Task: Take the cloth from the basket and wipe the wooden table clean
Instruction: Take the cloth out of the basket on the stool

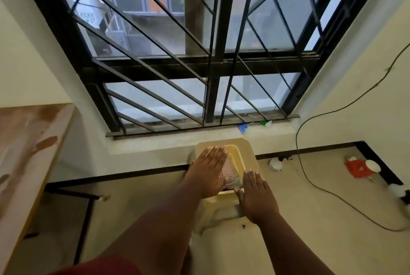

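Both flat hands, left hand (210, 170) and right hand (255, 197), hover over the basket (238, 157).

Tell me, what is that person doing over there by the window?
A person reaches both arms out over a yellow basket that sits on a pale stool under the window. The left hand and right hand are flat and open above it. The striped cloth lies in the basket, not yet picked up. The stained wooden table waits on the left.
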